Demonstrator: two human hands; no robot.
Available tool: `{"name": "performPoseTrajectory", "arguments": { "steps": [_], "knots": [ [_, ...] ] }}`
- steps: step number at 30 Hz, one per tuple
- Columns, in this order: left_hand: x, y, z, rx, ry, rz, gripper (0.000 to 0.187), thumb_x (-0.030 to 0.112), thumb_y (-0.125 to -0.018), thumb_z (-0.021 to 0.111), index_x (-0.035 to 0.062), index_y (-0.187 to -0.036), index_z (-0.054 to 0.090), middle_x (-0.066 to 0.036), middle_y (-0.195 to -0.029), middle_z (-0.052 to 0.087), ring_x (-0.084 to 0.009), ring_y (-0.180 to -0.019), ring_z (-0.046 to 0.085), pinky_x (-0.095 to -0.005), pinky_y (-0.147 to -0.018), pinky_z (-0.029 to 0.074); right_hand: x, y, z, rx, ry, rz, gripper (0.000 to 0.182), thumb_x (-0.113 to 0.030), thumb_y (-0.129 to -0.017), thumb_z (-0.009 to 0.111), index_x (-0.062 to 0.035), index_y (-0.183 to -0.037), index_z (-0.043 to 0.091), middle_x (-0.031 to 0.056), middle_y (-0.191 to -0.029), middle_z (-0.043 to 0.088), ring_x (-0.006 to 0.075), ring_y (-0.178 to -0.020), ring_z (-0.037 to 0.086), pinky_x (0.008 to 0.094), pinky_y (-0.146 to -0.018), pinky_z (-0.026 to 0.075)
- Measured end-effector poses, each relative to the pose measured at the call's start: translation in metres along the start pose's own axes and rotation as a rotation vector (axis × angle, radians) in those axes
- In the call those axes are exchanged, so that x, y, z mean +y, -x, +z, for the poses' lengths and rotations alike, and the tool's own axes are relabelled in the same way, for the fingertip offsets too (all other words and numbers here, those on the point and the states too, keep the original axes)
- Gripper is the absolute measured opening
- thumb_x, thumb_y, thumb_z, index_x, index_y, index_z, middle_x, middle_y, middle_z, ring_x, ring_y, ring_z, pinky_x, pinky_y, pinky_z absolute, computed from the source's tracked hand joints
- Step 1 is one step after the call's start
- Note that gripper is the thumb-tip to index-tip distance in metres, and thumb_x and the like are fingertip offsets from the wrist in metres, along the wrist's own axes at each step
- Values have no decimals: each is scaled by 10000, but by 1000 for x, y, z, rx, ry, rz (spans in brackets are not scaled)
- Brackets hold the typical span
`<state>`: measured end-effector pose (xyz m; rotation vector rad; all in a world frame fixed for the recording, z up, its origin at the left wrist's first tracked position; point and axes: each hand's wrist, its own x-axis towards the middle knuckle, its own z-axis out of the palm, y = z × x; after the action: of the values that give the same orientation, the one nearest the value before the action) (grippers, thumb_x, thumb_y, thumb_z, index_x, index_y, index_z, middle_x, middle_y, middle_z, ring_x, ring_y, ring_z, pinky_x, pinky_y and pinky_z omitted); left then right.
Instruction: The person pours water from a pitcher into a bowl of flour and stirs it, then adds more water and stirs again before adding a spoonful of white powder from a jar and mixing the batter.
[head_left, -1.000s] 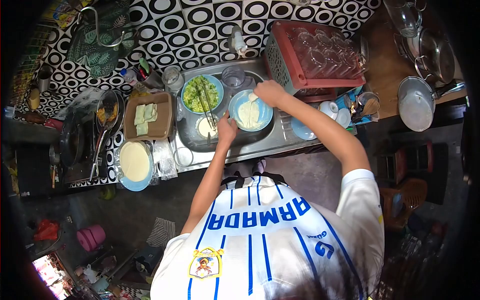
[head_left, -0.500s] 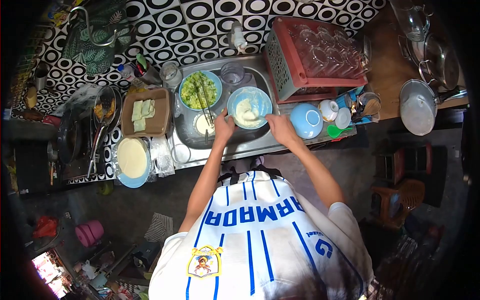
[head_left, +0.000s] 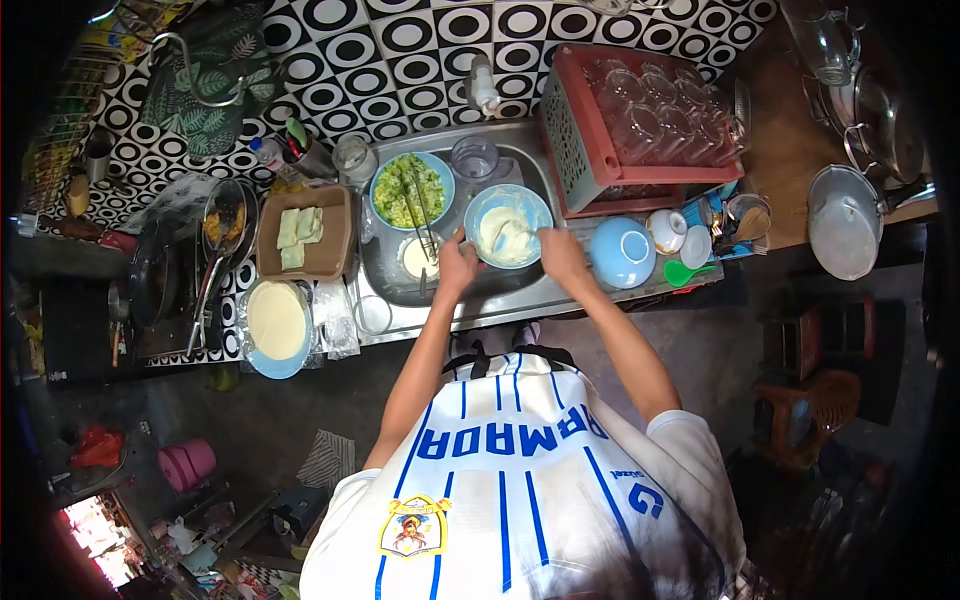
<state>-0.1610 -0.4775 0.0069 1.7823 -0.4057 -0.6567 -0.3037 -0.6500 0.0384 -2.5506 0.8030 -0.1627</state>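
Observation:
A light blue bowl of pale, thick cream-coloured mixture sits over the sink's right part. My left hand is closed on its lower left rim. My right hand is closed at the lower right rim around the handle of a spoon-like utensil, mostly hidden by the fingers and mixture. Left of the bowl stands a blue bowl of chopped greens, with tongs leaning across it. Below the greens is a small bowl of pale liquid, close to my left hand.
A brown tray holds several folded pale green pieces. Pale round wrappers lie on a blue plate at the counter's edge. To the right are an upturned blue bowl, a green spoon and a red rack with glasses.
The whole view has shifted slightly, moving the counter right and down. My right hand has moved a little up and inward relative to the bowl, and the mixture's shape differs. Both grips stay.

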Motion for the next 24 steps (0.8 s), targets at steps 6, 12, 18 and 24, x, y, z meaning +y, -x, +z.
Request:
{"name": "performPoseTrajectory", "arguments": {
  "steps": [6,12,18,24],
  "knots": [
    [18,8,-2,16,-47,43,504,-3,-927,481,-91,-1421,441,-240,-1130,656,-213,-690,707,-304,-555,606,-25,16,-16,-90,13,-64,198,-62,-870,501,24,-879,679,311,-832,650,496,-853,650,579,-738,515],
    [10,6,-3,-44,41,-35,494,32,-949,522,-140,-1401,421,-281,-1316,574,-260,-816,728,-315,-635,619,-1,-36,-31,0,64,10,210,-75,-870,501,17,-882,689,309,-865,659,491,-874,656,569,-758,520],
    [25,5,-6,-59,66,-82,502,21,-933,541,-136,-1398,434,-272,-1334,569,-271,-945,712,-318,-687,624,-7,-13,14,-59,-63,-78,221,-100,-894,500,29,-861,677,282,-878,662,472,-866,646,547,-762,504],
    [30,9,-9,8,-116,6,518,48,-843,614,-119,-1328,536,-299,-1266,621,-361,-1167,634,-376,-1017,475,-28,14,-36,92,-250,-104,216,-15,-861,483,23,-896,693,308,-871,662,483,-871,657,563,-783,518]
  ]
}}
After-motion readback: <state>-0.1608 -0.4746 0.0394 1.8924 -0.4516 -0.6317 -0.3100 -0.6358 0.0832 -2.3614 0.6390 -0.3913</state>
